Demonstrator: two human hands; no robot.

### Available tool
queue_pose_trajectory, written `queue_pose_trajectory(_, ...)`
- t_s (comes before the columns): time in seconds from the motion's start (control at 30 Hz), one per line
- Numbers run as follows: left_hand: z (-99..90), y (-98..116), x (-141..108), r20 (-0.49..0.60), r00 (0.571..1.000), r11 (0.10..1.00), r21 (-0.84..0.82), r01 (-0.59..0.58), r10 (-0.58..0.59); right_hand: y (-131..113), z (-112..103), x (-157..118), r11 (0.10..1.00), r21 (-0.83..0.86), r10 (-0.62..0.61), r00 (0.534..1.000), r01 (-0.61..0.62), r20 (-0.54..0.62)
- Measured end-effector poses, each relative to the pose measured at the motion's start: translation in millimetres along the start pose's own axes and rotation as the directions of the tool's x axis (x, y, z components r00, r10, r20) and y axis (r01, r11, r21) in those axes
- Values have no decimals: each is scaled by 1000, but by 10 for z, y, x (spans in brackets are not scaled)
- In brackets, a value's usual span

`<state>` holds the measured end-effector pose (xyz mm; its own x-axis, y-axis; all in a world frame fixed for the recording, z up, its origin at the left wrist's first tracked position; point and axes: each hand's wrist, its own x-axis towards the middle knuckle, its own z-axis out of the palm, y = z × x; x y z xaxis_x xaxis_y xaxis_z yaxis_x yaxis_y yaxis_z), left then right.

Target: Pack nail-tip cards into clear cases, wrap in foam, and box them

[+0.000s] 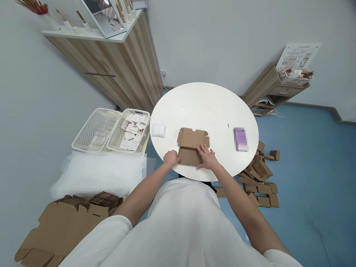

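A brown cardboard mailer box (191, 140), partly folded up, lies near the front edge of the round white table (200, 107). Its lid, with side flaps and a notch, is laid back away from me. My left hand (171, 158) is closed on the box's left side wall at the front corner. Across the right side wall lies my right hand (207, 157), its fingers spread and touching the cardboard. A small white padded packet (158, 130) is on the table to the left. To the right sits a purple item (240, 139), blurred out.
Two white plastic baskets (111, 137) stand at the left, one holding several white cards. Below them are white wrapping sheets (102, 172) and flat cardboard (66, 222). Several folded brown boxes (260, 174) are heaped on the floor at the right. A wooden cabinet (139, 55) rises behind.
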<state>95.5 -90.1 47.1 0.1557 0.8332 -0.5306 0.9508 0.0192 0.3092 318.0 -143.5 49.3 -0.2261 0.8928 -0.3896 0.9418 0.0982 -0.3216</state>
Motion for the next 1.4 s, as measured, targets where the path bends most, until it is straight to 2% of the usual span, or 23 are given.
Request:
queue_pose_trajectory(0.27, -29, -10, 37, 12, 1000, 997, 71, 16, -17, -18, 34, 18, 999, 36, -16, 1000, 16, 10)
queue_pose_trajectory(0.5, 27, 30, 42, 1, 999, 995, 89, 47, -47, -34, 54, 17, 998, 64, -18, 1000, 18, -13)
queue_pose_trajectory(0.6, 11, -59, -53, -51, 996, 997, -14, -77, 76, -16, 35, 11, 999, 48, -15, 1000, 15, -6)
queue_pose_trajectory(0.7, -63, -141, -120, -124, 953, 953, -93, -289, 277, 4, 15, 11, 999, 33, -15, 1000, 14, 9)
queue_pose_trajectory(0.8, -151, -144, -89, -38, 911, 910, -35, -412, 411, 12, -8, 17, 1000, 8, -20, 999, 19, 28)
queue_pose_trajectory(0.9, -198, -96, 4, 41, 905, 906, 9, -424, 423, 2, -41, 29, 1000, -21, -21, 999, 22, 39)
queue_pose_trajectory(1.03, -198, -42, 77, 55, 900, 901, 10, -434, 433, -4, -80, -8, 1000, -4, -7, 1000, 7, -2)
queue_pose_trajectory(1.13, -188, 1, 72, 59, 907, 908, 15, -419, 418, 37, -51, -136, 975, 165, 167, 980, -147, -112)
queue_pose_trajectory(1.2, -178, 46, 62, 65, 916, 917, 8, -398, 396, 91, 8, -260, 878, 395, 358, 917, -269, -173)
queue_pose_trajectory(1.23, -169, 74, 57, 68, 919, 921, 3, -388, 387, 123, 45, -325, 790, 531, 455, 874, -306, -174)
queue_pose_trajectory(1.33, -124, 178, 53, 87, 922, 926, -1, -379, 377, 224, 151, -488, 399, 866, 647, 762, -303, -31)
queue_pose_trajectory(1.4, -81, 253, 57, 105, 917, 922, 2, -388, 386, 279, 188, -545, 190, 948, 667, 742, -256, 67)
